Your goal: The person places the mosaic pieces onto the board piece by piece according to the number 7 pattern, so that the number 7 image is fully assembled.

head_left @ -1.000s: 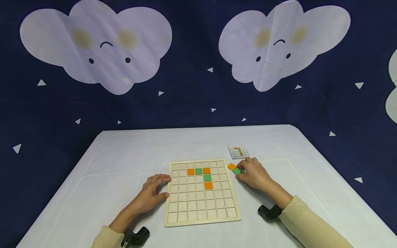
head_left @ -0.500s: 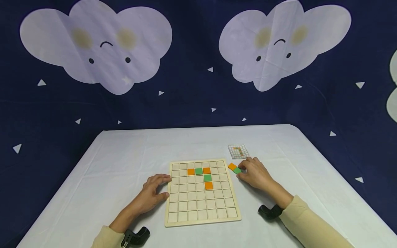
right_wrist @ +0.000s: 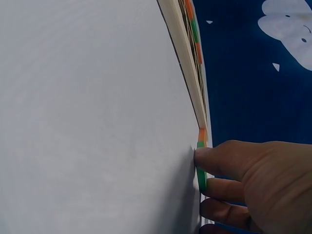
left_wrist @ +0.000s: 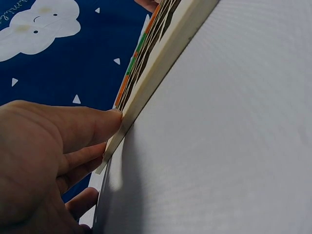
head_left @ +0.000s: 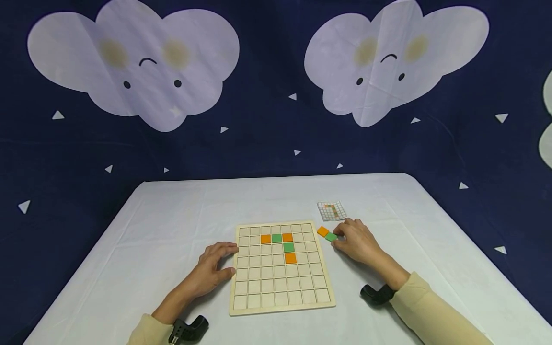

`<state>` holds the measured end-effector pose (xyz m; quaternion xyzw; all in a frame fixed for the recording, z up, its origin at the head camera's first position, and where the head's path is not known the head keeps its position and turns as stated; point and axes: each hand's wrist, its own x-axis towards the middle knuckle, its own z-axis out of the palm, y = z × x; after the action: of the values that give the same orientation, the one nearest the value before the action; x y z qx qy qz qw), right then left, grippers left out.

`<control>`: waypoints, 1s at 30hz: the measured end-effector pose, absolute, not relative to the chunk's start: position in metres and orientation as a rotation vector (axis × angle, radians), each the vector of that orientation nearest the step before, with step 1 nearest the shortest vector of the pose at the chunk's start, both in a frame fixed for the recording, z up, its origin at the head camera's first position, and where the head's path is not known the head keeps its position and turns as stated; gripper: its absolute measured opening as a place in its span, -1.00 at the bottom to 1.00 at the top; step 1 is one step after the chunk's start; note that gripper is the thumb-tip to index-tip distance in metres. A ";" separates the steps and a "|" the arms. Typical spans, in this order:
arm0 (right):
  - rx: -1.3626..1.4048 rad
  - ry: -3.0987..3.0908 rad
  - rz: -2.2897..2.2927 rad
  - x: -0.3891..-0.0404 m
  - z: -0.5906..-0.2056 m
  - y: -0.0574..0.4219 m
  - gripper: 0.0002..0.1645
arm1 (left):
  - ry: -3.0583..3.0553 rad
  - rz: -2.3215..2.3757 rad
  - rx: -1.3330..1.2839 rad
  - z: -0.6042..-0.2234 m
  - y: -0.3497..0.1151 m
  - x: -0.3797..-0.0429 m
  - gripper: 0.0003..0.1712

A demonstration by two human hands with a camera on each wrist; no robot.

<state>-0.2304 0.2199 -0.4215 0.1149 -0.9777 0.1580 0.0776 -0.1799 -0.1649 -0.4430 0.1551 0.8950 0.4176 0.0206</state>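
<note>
A square wooden grid board (head_left: pixel 267 273) lies on the table, with orange and green tiles (head_left: pixel 288 247) set in several of its squares. My left hand (head_left: pixel 210 268) rests at the board's left edge, thumb and fingertips touching the rim, as the left wrist view (left_wrist: pixel 73 131) also shows. Just off the board's upper right side lie an orange tile (head_left: pixel 322 231) and a green tile (head_left: pixel 330 236), corner to corner. My right hand (head_left: pixel 355 240) pinches the green tile between thumb and index finger; in the right wrist view, the thumb (right_wrist: pixel 214 158) covers part of the green piece (right_wrist: pixel 202 181).
Behind the right hand lies a small printed card (head_left: pixel 331 211) showing a grid with a coloured pattern. White cloth covers the table (head_left: pixel 185 211). A dark blue backdrop (head_left: pixel 267 143) with clouds hangs behind it. Each wrist wears a black camera mount (head_left: pixel 377 294).
My right hand has shifted slightly to the right, and more of the green tile shows beside the orange one. The left hand has stayed at the board's edge.
</note>
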 end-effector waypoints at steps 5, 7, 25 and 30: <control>0.333 -2.926 0.467 -0.231 -0.422 0.220 -0.70 | 2.789 1.302 0.490 -0.443 -0.165 -0.180 -0.46; 0.338 -2.922 0.470 -0.231 -0.422 0.220 -0.70 | 2.792 1.304 0.484 -0.443 -0.164 -0.180 -0.46; 0.380 -2.869 0.510 -0.228 -0.419 0.217 -0.67 | 2.775 1.284 0.447 -0.443 -0.164 -0.181 -0.45; 0.399 -2.863 0.525 -0.226 -0.415 0.213 -0.67 | 2.778 1.289 0.453 -0.443 -0.164 -0.180 -0.45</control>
<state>-0.2261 0.2130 -0.4150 0.1351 -0.9695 0.1777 0.1015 -0.1805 -0.1636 -0.4429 0.1462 0.8971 0.4162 0.0227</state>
